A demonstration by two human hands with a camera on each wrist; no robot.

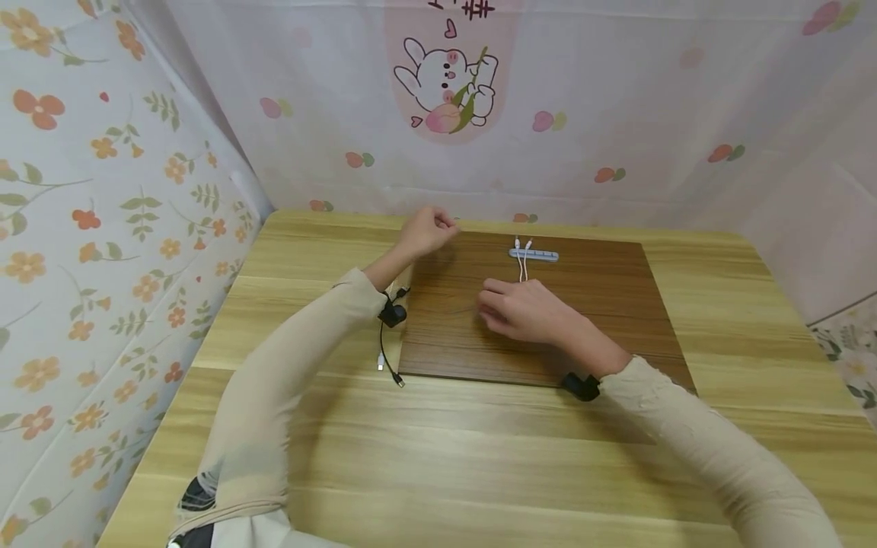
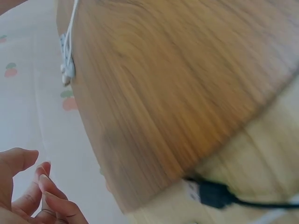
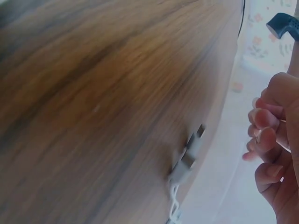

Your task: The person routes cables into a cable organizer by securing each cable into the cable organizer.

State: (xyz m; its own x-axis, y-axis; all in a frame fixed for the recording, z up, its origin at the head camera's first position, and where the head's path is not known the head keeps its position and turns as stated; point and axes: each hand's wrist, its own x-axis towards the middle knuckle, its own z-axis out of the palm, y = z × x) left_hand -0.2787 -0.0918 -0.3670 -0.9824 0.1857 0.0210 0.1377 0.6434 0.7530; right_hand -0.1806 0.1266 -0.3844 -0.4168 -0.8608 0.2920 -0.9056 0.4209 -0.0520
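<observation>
Over the far left corner of the dark wood board (image 1: pixel 445 335), my left hand (image 1: pixel 426 230) hangs with loosely bent fingers and nothing visible in them. My right hand (image 1: pixel 524 310) is over the middle of the board, fingers relaxed and curled, also holding nothing that I can see. Just beyond it, two white cables (image 1: pixel 523 268) run up to a pale blue cable clip strip (image 1: pixel 546 256) near the board's far edge. Their connector ends (image 3: pixel 184 165) show blurred in the right wrist view. My right hand hides where the cables continue.
Beside the board's left edge lie a black cable with a USB plug (image 2: pixel 212 193) and a white connector (image 1: pixel 380 361), partly under my left wrist. The light wood table (image 1: pixel 438 457) extends around the board. Patterned curtains (image 1: pixel 308 91) hang behind and to the left.
</observation>
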